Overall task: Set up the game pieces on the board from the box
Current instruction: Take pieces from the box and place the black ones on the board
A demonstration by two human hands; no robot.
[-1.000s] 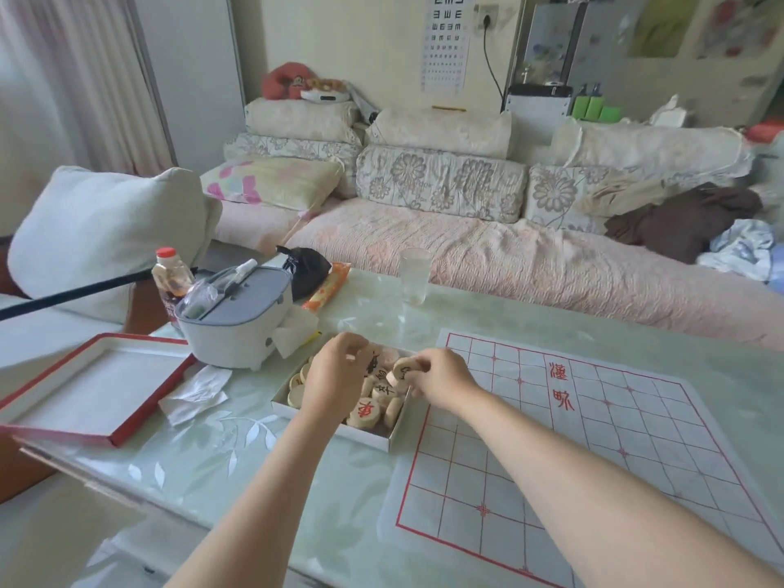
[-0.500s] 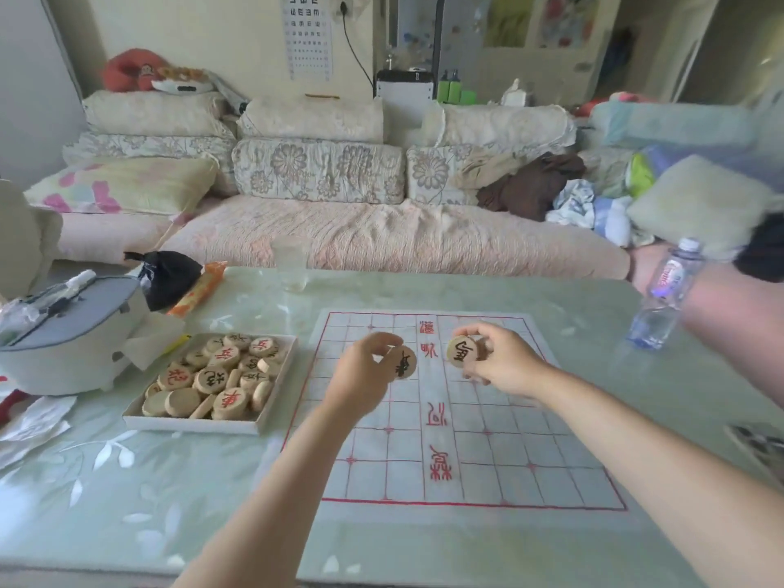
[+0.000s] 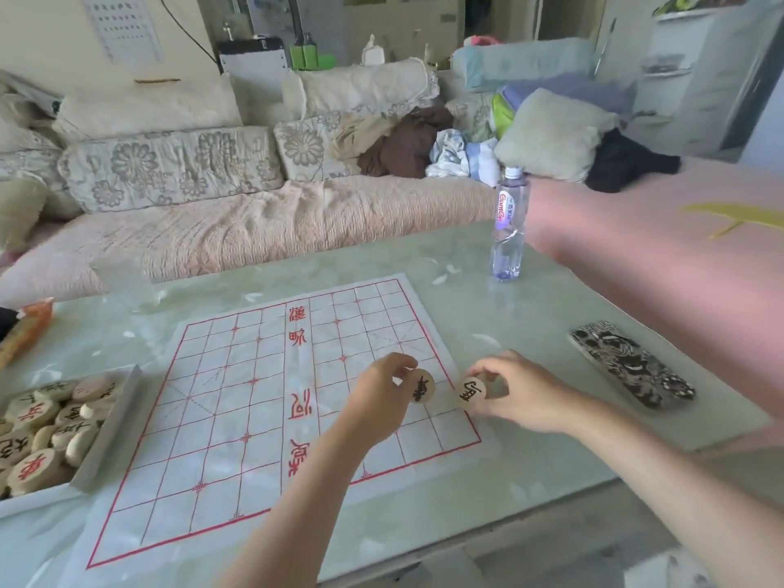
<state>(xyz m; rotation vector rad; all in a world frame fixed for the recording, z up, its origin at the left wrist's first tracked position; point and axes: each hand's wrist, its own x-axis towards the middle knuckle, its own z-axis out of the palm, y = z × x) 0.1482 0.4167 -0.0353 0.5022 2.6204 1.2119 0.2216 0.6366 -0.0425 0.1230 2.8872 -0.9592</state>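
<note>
Pale green glossy surface [image 3: 530, 316] up close, w/ the white board [image 3: 237, 409], red grid, spread across the middle. Box [image 3: 108, 426] at the board's left edge, heaped w/ round pale pieces [image 3: 38, 439], red and black chars. Patterned phone [image 3: 630, 369] lies right of the board, water bottle [image 3: 509, 224] upright further back. Behind that, a sofa [image 3: 254, 222] piled w/ floral cushions and clothes.

Over the board's near right corner: left hand [image 3: 382, 401], grip pinching a black-char disc [image 3: 422, 386]; right hand [image 3: 522, 396], grip pinching a second disc [image 3: 471, 393]. Both discs tilt face-up to the camera, just beside each other, not touching.
</note>
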